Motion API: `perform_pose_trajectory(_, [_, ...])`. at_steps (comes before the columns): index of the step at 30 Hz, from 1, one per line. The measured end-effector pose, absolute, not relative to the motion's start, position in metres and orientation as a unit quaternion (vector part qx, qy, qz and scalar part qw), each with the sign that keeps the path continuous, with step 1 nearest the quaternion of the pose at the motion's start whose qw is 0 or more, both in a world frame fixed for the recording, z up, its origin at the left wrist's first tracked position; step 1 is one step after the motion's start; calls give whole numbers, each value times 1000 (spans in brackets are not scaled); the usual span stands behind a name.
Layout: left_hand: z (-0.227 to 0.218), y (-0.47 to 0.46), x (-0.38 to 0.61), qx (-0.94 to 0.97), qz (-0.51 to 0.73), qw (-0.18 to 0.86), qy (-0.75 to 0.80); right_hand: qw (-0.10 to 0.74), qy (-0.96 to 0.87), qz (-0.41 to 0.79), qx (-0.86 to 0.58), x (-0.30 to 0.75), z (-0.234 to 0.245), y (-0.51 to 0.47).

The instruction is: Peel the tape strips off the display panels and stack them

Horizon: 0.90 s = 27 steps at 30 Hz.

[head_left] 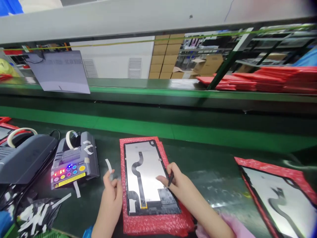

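A display panel (152,180) with a silvery back and black edges lies on red bubble wrap (148,226) in front of me. A dark curved flex cable (140,181) runs down its back, ending in a gold-edged connector. Left of the panel, my left hand (112,191) pinches a short white tape strip (108,165) that sticks up from the fingertips. Over the panel's right edge, my right hand (174,181) is closed around a small black tool (170,178), mostly hidden in the fingers; its kind cannot be made out.
A grey tape dispenser (76,162) with lit buttons stands at the left, a tape piece hanging from its front. Beside it is another grey machine (27,158). Tape scraps (34,215) lie at lower left. Another panel (279,198) on red wrap is at right.
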State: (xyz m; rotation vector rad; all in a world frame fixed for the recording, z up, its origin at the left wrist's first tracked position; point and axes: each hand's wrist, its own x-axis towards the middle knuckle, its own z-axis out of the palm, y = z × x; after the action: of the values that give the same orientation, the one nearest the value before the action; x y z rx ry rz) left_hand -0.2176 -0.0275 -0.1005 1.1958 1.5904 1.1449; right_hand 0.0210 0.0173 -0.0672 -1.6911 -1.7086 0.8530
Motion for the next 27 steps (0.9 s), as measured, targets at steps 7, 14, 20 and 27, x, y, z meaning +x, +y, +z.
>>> perform_pose_trajectory(7, [-111,-63,-256,446,551,280,647,351,-561,277,-697,82,-59,-6])
perform_pose_trajectory(14, [-117,-73,-254,480,519,295,643,490,-384,447,-642,124,-104,-30])
perform_pose_trajectory(20, [-112,-54,-200,456,609,370,533,426,-433,424,-672,108,-106,-56])
perform_pose_trajectory(27, [-116,-52,-191,410,598,423,543,362,-457,430,-690,101,-110,-65])
